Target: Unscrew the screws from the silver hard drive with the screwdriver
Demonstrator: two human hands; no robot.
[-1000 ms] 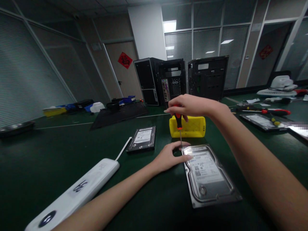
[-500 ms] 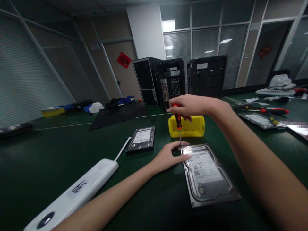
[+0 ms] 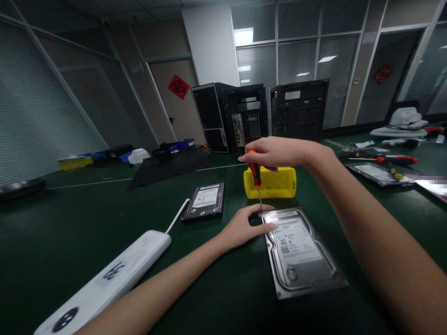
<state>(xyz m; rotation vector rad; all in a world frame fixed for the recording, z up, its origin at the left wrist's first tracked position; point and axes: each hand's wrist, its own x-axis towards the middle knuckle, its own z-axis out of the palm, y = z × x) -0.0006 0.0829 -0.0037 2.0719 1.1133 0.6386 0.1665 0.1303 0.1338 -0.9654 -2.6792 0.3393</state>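
Note:
A silver hard drive (image 3: pixel 302 251) lies label-up on the green table in front of me. My right hand (image 3: pixel 275 152) is closed round the orange and black handle of a screwdriver (image 3: pixel 255 175), held upright with its tip at the drive's far left corner. My left hand (image 3: pixel 244 225) rests at that same corner, thumb and forefinger curved round the screwdriver's thin shaft and touching the drive's edge.
A yellow tray (image 3: pixel 270 184) stands just behind the drive. A second hard drive (image 3: pixel 206 200) lies to the left, a white power strip (image 3: pixel 108 277) nearer me. Two open computer cases (image 3: pixel 260 116) stand at the back. More screwdrivers (image 3: pixel 394 160) and a drive lie at right.
Almost nothing has moved: both hands stay at the drive's corner and the screwdriver handle has tilted slightly in my right hand. The view has drifted a little.

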